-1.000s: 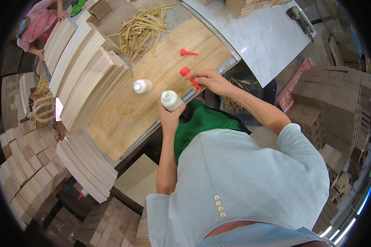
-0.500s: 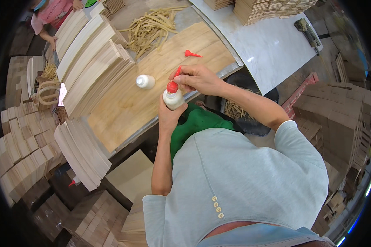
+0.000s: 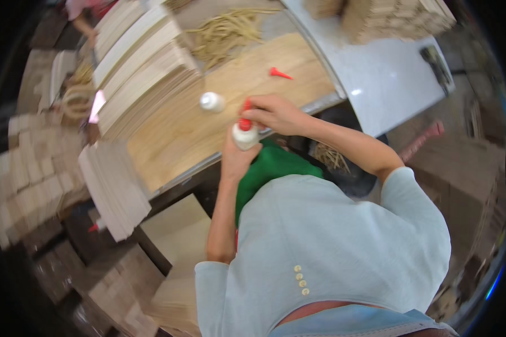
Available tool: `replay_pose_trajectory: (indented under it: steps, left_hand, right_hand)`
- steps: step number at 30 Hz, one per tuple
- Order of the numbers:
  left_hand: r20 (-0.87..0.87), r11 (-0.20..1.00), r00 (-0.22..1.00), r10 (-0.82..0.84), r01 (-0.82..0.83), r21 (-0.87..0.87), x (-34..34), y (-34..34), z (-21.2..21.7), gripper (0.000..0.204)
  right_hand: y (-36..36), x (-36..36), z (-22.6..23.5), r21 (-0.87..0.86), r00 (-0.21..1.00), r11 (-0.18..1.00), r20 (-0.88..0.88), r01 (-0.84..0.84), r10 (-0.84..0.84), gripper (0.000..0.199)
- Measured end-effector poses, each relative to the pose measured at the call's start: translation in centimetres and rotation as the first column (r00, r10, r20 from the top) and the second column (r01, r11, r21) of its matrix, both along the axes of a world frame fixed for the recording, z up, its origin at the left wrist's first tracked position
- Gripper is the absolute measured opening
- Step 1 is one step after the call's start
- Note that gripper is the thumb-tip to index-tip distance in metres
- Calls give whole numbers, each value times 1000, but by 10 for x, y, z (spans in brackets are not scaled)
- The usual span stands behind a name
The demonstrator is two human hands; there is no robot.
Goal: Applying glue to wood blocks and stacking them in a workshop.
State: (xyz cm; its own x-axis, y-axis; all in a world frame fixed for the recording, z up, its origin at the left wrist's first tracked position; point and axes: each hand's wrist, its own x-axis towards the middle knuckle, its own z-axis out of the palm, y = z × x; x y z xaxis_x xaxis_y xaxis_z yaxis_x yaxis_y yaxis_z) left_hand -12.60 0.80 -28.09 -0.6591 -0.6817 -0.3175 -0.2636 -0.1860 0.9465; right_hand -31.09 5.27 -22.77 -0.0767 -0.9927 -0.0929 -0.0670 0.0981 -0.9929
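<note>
Wrapped around the white glue bottle (image 3: 245,136), our left hand (image 3: 236,157) has it closed in from below, held at the near edge of the wooden worktop (image 3: 174,140). Our right hand (image 3: 272,112) pinches the red cap (image 3: 245,121) on the bottle's top, fingers shut on it.

We judge the risk to be a squeeze — if the left hand presses while the cap sits loose, glue could well out onto our fingers or the green apron (image 3: 270,168) just below. A tilt would do the same.

Just beyond the grip stands a second white bottle (image 3: 211,101); farther off lies a spare red nozzle (image 3: 279,73). Whether the cap is seated or turning we cannot tell — the fingers cover the neck, and the picture is blurred.
</note>
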Motion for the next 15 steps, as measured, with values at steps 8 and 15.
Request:
replay_pose_trajectory:
  steps: [8,15]
  left_hand:
    - [-162,996,983,-87,89,8,34,-14,44,73]
    - [-258,997,964,-62,72,32,87,-17,62,88]
  right_hand:
    - [-9,15,35,-50,960,966,-133,-254,246,32]
    - [-47,63,69,-46,882,881,-7,-471,472,34]
